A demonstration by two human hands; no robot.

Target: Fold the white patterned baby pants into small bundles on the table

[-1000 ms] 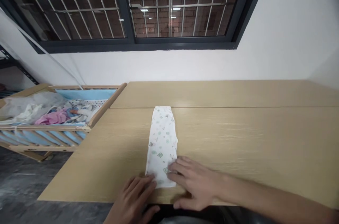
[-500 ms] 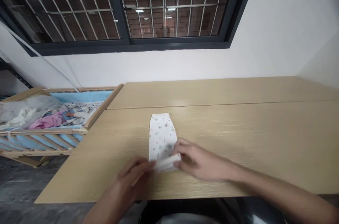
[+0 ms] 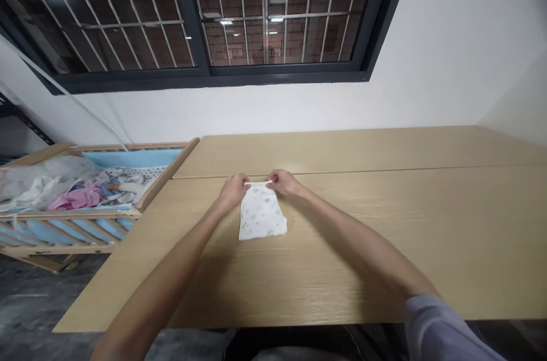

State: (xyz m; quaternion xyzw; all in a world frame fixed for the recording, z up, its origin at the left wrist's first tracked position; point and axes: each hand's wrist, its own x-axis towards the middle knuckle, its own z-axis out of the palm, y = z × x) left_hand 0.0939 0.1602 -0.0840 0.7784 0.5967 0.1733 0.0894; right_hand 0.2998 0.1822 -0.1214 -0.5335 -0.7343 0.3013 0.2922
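A small white cloth piece [image 3: 261, 214] with a scattered print lies folded on the wooden table; it looks like a baby garment, though its exact kind is unclear. My left hand [image 3: 234, 188] pinches its far left corner between thumb and fingers. At the far right corner, my right hand [image 3: 284, 182] pinches the fabric the same way. The near edge of the cloth is folded over and lies flat, with a small bump on its right side.
The pale wooden table [image 3: 384, 224] stretches far to the right, with a seam along its back. Left of it stands a wooden crib [image 3: 171, 170] with blue lining, holding rumpled clothes [image 3: 81, 196] and clear plastic. A white wall and barred window [image 3: 273, 19] rise behind.
Both hands have moved from the cloth's near end to its far corners and now pinch those. The near end is now folded up, so the cloth looks shorter.
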